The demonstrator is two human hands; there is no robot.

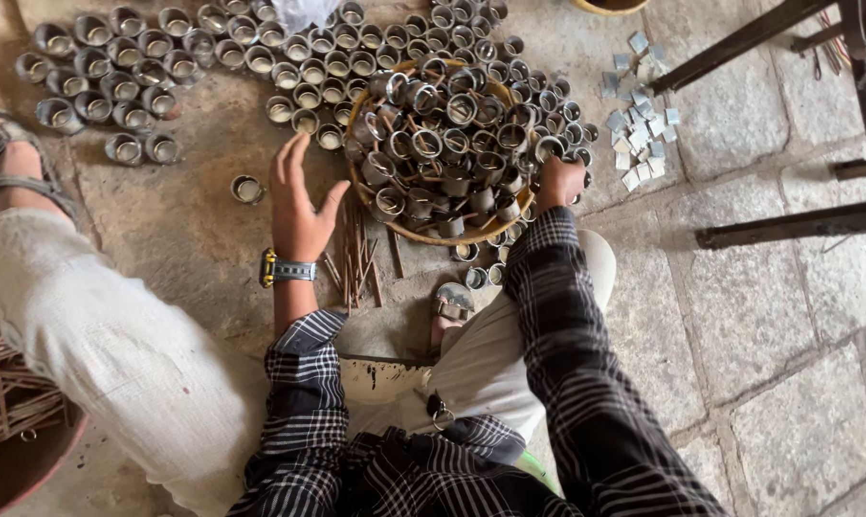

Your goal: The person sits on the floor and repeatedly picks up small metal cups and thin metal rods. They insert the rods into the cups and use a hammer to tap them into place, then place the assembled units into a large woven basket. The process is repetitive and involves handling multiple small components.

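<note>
Position: I look from my head camera, seated above the stone floor (739, 316).
Facing: steeply downward and forward, over my knees.
Nearness: close; my arms fill the lower frame.
Shared views: only this one view.

Black-and-white checked sleeves, pale trousers, sandals (probably leather), metal wristwatch (282, 269) on left wrist.

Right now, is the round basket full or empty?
Full: the basket is heaped with small metal cups up to its rim.

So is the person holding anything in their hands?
The right hand grips the basket by its rim. The left hand is open, holding nothing.
</note>
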